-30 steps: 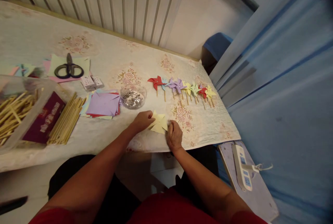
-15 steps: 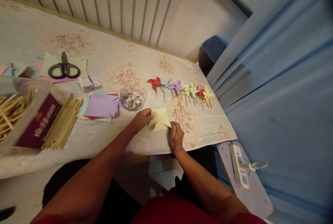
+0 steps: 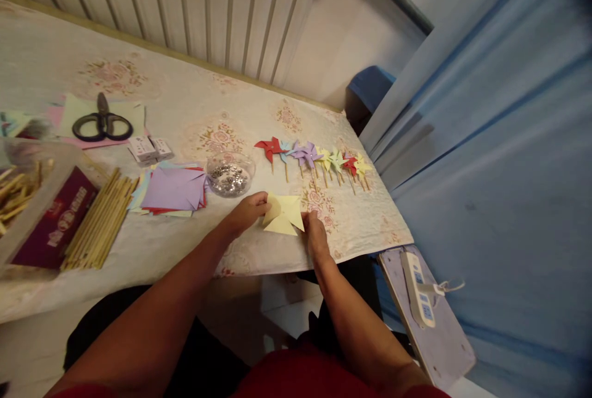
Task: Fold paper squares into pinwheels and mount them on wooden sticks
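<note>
Between my hands is a yellow paper square (image 3: 283, 215) with slits cut in from its corners. My left hand (image 3: 251, 210) pinches its left edge. At the lower right corner, my right hand (image 3: 316, 232) has its fingers closed on the paper. Just left of my left hand stands a clear round dish (image 3: 231, 174) of small shiny metal pieces. A stack of coloured paper squares (image 3: 172, 188), purple on top, lies further left. Beyond my right hand is a row of finished paper pinwheels (image 3: 308, 154) on sticks, in several colours.
Scissors (image 3: 102, 123) rest on larger paper sheets beside two small white boxes (image 3: 148, 149). Wooden sticks (image 3: 99, 222) lie by a plastic box (image 3: 30, 200) holding more. A power strip (image 3: 419, 290) sits on a stool at right, near a blue curtain (image 3: 499, 188).
The view has shifted slightly, moving the table items left. The yellow paper has turned a little in my hands, and my right hand's fingers have shifted at its corner.
</note>
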The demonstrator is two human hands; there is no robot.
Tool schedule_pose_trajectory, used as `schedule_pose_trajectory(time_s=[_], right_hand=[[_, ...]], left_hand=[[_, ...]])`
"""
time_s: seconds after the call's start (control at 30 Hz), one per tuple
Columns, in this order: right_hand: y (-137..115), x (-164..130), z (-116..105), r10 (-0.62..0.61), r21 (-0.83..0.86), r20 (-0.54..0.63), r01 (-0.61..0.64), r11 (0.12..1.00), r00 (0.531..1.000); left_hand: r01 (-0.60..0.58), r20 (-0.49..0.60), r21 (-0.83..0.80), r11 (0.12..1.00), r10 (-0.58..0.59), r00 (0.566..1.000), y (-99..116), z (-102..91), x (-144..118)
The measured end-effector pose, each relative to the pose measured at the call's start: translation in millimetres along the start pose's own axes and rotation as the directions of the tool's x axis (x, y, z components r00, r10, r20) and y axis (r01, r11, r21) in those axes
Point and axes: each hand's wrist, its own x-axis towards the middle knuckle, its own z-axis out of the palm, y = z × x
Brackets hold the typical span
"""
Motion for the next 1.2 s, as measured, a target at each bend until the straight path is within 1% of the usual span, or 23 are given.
schedule_pose_trajectory(time_s=[0.13, 0.23, 0.3, 0.43, 0.57, 0.67, 0.77, 0.83, 0.93, 1.0, 1.1, 1.2], right_hand=[[-18.7, -7.7, 9.9, 0.088, 0.262, 0.102, -0.112, 0.958, 0.991], [-27.1, -11.9, 18.9, 0.129, 0.336, 0.175, -0.182, 0.924, 0.976], [-29.1, -12.1, 23.0, 0.169, 0.345, 0.191, -0.227, 0.911, 0.967], [-29.8, -8.6, 26.9, 0.221, 0.357, 0.137, -0.256, 0.898, 0.966], [-31.5, -5.9, 30.7, 0.222, 0.370, 0.134, -0.257, 0.893, 0.966], [-33.3, -4.2, 33.9, 0.231, 0.397, 0.072, -0.241, 0.886, 0.970], [-36.2, -2.2, 35.8, 0.237, 0.416, 0.012, -0.221, 0.882, 0.971], [-38.4, -1.0, 36.1, 0.232, 0.427, -0.004, -0.208, 0.880, 0.973], [-41.2, -0.1, 36.0, 0.234, 0.434, -0.023, -0.201, 0.878, 0.972], [-42.1, -0.1, 36.3, 0.242, 0.426, -0.033, -0.206, 0.881, 0.970], [-42.5, -0.4, 37.6, 0.247, 0.420, -0.042, -0.207, 0.883, 0.968], [-42.4, -1.2, 40.1, 0.241, 0.405, -0.042, -0.204, 0.891, 0.970]], left_hand=[[-0.015, 0.007, 0.048, 0.999, 0.014, 1.000, -2.5, 1.3, 0.8], [-0.027, 0.009, 0.104, 0.994, 0.026, 1.000, -4.7, 2.2, 0.4], [-0.031, 0.009, 0.147, 0.989, 0.030, 1.000, -5.4, 2.2, -0.2], [-0.038, 0.042, 0.155, 0.987, 0.032, 0.999, -4.8, 2.0, -1.3], [-0.026, 0.040, 0.059, 0.998, 0.024, 0.999, -5.3, 3.5, -1.6], [-0.074, -0.036, -0.039, 0.996, 0.073, 0.997, -7.6, 5.4, -0.9], [-0.142, -0.132, -0.082, 0.986, 0.131, 0.983, -10.5, 6.0, 0.4], [-0.167, -0.156, -0.105, 0.980, 0.149, 0.976, -11.3, 5.5, 0.4], [-0.187, -0.126, -0.128, 0.974, 0.171, 0.977, -9.2, 5.0, -2.3], [-0.181, -0.057, -0.119, 0.976, 0.175, 0.983, -6.2, 5.6, -5.6], [-0.184, 0.049, -0.072, 0.980, 0.188, 0.981, -2.4, 7.9, -10.2], [-0.219, 0.086, 0.001, 0.976, 0.218, 0.972, -2.8, 9.4, -11.7]])
